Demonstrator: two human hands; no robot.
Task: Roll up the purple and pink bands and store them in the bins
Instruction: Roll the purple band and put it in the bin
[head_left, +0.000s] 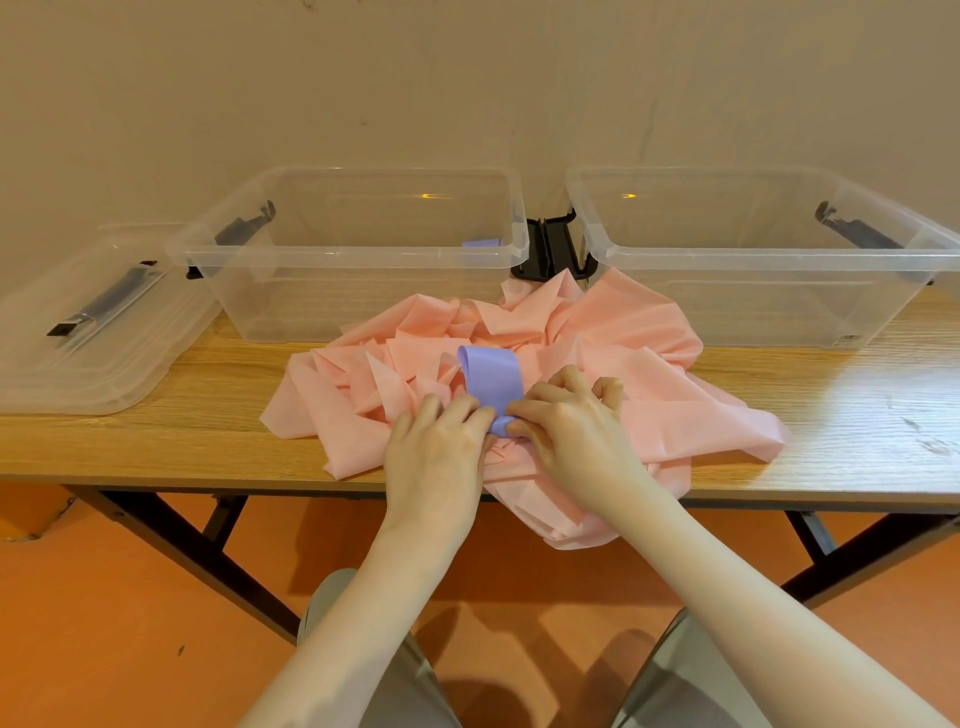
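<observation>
- The purple band (491, 382) lies on top of the heap of pink bands (519, 374) near the front edge of the wooden table (156, 436); its near end is pinched between the two hands, and its free length runs straight away from the person toward the bins, ending in a loose curl at the far end
- The left hand (436, 452) has its fingers curled onto the left side of the band's near end; the right hand (566, 421) grips the right side, fingers bent over the small turned-over start of a roll; both are grasping the band, neither is slack
- The relation that matters: the band's long axis points away from the body, directly ahead of the fingertips, so by my reading the roll has to travel forward along that line; the hands sit level on either side, neither clearly nearer
- Judged from the small fold, the rolling has barely begun
- The left bin (249, 312) stands beyond the heap and to the left; something small and purple shows inside near its right wall, possibly a stored roll, though I cannot tell; the right bin (779, 322) stands beyond and to the right, touching the pink heap at its near corner
- A clear lid (78, 364) lies flat at the table's left end
</observation>
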